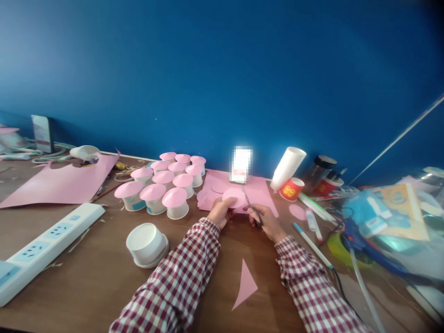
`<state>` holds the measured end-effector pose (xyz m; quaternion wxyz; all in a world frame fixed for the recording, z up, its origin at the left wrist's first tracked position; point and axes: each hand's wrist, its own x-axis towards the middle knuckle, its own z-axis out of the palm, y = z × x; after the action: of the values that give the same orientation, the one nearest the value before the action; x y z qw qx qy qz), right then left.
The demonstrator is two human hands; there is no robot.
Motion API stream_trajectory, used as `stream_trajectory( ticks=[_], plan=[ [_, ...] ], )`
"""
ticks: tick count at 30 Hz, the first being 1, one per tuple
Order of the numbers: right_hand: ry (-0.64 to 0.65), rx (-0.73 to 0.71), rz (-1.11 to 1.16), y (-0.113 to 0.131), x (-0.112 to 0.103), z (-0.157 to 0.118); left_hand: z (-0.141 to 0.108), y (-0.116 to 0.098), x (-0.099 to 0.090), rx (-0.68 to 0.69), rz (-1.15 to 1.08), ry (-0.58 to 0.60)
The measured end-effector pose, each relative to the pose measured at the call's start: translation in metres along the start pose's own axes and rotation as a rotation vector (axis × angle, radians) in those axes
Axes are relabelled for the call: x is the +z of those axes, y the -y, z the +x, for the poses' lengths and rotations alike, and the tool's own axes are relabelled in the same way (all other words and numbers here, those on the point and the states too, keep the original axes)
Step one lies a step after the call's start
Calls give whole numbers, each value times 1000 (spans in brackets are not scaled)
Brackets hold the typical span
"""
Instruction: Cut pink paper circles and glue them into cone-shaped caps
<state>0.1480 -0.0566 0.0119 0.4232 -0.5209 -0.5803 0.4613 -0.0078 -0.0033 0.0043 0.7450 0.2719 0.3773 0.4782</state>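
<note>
My left hand (220, 212) pinches a rounded piece of pink paper (235, 197) between thumb and fingers. In my right hand (268, 221) is a pair of scissors (248, 200), its blades pointing away from me along the right edge of that paper. Just behind, a stack of pink sheets (265, 188) lies flat at the wall. A bright phone (241, 164) stands upright on the stack, its screen blurred out. Left of my hands stand several white paper cups (177, 212) topped with pink paper cones (174, 197). A pink offcut (245, 286) lies between my forearms.
At left lie a power strip (52, 247) and a cut pink sheet (74, 180). An upside-down white tub (145, 243) sits near my left sleeve. Rightward are stacked white cups (288, 167), a red cup (292, 189), markers (314, 245) and a blue glue gun (367, 254) with its cable.
</note>
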Motion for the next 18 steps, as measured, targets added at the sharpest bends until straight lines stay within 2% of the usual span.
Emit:
stream_trajectory(
  ticks=[11,18],
  plan=[
    [7,9,-32,1,0,0,0,0,-1,1,2,9],
    [4,7,-42,1,0,0,1,0,0,2,5,-27]
  ],
)
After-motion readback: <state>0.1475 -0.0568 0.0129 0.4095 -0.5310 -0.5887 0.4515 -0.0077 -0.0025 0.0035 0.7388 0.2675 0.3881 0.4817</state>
